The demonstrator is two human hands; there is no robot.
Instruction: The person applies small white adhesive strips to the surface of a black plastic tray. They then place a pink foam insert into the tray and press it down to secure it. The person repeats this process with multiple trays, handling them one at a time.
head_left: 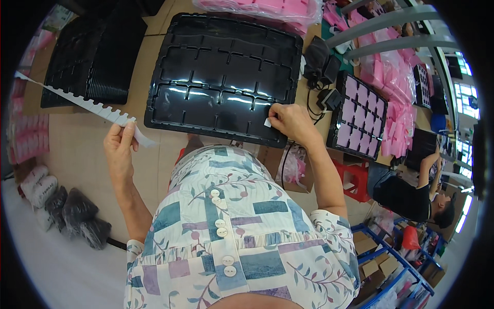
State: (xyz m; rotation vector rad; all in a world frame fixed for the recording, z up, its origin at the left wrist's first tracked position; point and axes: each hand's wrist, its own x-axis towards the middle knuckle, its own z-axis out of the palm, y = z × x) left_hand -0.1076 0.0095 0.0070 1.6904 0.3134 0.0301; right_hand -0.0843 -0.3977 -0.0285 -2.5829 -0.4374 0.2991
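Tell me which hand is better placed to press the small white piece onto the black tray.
The right hand, probably: it pinches the small white piece at the near right corner of the black tray. The left hand holds the white strip, left of the tray.

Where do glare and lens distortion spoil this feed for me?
Head view: bright reflections streak the glossy black tray; head view: windows at far right look washed out; head view: straight edges bow near the rim, and the corners go black.
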